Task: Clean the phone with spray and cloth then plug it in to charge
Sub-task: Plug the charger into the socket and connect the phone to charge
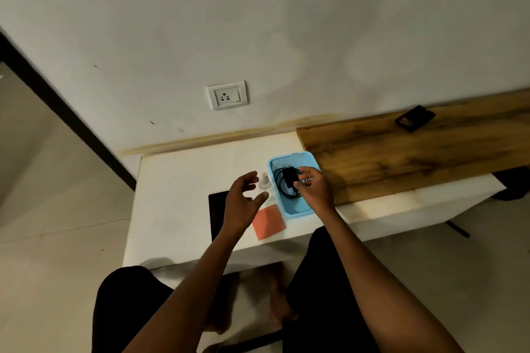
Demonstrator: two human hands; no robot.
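Phone (215, 213): dark slab, lying flat on the white table (177, 180), near the front edge; its right part is being covered by the left wrist. Orange cloth (268, 222) lying flat just right of the phone, touching the near-left corner of the blue basket (298, 210). Small clear spray bottle (264, 180) standing upright between the phone and the basket, just beside the basket's left wall.

Charger (288, 178): black adapter with coiled black cable (279, 185), sitting inside the basket. Right hand (314, 189) is reaching into the basket, thumb and fingers closing in a pinch on the adapter; whether the adapter is lifted off the basket floor cannot be told.

Left hand (243, 198) is hovering over the table just left of the bottle, fingers spread and curled, holding nothing, not touching the bottle.

Wall socket (227, 94): white plate on the wall above the table, nothing plugged in. Wooden board (401, 152) is lying right of the basket, with a second dark device (415, 118) resting at its far end.
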